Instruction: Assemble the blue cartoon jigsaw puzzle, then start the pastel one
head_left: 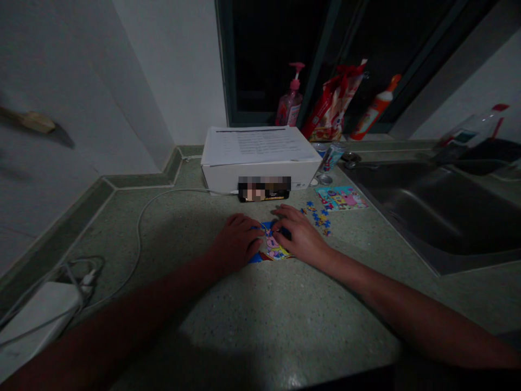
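Note:
A small, partly hidden jigsaw puzzle (272,244) with a pink and yellow cartoon picture and blue pieces lies flat on the speckled green countertop (203,320). My left hand (236,243) rests on its left side, fingers curled against the pieces. On its upper right side lies my right hand (300,235), fingertips on the puzzle. Whether either hand grips a piece is hidden. Several loose blue and yellow pieces (319,218) lie just beyond my right hand. Farther right lies a printed picture card (341,197).
Ahead stand a white box (260,163) topped with printed paper and a phone (264,190) leaning against it. A white cable (139,239) runs left to a charger (38,320). A steel sink (427,212) lies right. Bottles and a red bag stand behind.

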Demonstrator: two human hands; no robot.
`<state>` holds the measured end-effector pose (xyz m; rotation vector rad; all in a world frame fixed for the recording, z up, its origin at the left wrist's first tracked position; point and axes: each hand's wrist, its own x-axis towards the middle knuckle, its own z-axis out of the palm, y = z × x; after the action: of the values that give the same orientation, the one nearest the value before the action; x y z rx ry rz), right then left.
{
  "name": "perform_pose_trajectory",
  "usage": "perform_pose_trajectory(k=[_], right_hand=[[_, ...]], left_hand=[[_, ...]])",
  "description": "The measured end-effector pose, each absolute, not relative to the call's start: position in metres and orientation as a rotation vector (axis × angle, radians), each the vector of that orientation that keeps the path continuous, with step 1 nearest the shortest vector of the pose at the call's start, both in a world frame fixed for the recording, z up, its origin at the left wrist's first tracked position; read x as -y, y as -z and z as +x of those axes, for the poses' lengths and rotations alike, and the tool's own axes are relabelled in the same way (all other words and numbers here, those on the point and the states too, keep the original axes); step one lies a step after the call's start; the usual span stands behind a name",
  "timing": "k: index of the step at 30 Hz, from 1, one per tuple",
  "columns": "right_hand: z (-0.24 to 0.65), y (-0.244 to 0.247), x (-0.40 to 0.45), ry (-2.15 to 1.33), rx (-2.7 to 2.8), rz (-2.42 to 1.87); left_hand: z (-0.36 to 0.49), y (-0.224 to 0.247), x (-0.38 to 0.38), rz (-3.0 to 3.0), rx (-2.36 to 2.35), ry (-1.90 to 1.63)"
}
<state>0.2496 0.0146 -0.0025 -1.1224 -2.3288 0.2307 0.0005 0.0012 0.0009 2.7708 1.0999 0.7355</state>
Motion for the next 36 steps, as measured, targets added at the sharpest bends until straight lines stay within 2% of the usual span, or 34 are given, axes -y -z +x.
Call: perform_pose_trajectory(k=[21, 27, 36], right_hand=[[0.245, 0.001, -0.014, -0.139, 2.297, -1.041], [0.243, -0.006, -0.008, -0.150, 2.289, -0.910], [0.241, -0.012, -0.002, -0.157, 2.307, -0.798]], left_hand=[[0.000, 0.001, -0.003, 2.774, -1.083, -0.834], [-0.001, 0.002, -0.004, 2.700, -1.123, -0.978], [-0.001, -0.003, -0.003, 2.657, -1.046, -0.945]])
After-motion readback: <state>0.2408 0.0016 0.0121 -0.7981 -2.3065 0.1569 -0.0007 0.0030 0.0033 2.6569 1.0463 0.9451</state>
